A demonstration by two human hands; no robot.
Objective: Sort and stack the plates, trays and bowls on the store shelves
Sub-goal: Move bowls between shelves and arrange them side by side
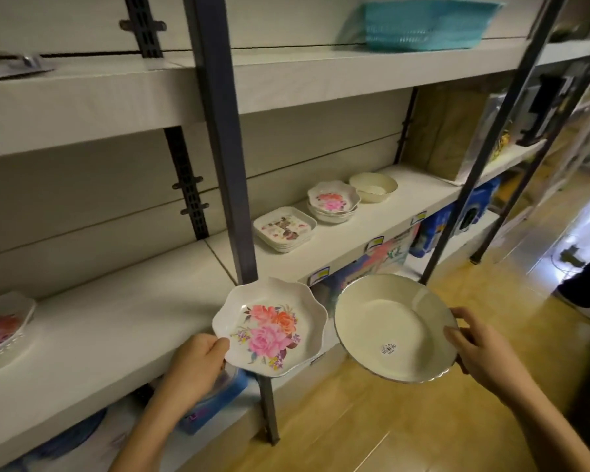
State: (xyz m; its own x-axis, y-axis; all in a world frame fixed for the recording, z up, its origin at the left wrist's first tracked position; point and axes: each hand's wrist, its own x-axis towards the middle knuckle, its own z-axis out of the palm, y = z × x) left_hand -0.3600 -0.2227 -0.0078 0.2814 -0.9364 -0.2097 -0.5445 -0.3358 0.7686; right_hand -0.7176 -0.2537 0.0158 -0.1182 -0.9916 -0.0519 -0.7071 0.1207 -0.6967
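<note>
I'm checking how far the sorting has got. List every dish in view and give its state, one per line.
Flowered plate: held in the left hand, off the shelf.
Cream plate: held tilted in the right hand, price sticker showing.
Square trays: stacked on the shelf.
Flowered bowls: stacked on the shelf.
Cream bowl: upright, empty.
Blue basket: on the top shelf.

I've got a scalloped floral plate (269, 328) in front of the shelf edge, tilted toward me, pink and orange roses showing. Right beside it is a plain cream bowl (394, 327), silver-rimmed, barcode sticker inside, also tilted. Back on the middle shelf (372, 219): a stack of square printed trays (284, 229), then a stack of matching floral plates (333, 201), then a cream bowl (373, 186) upright.
</note>
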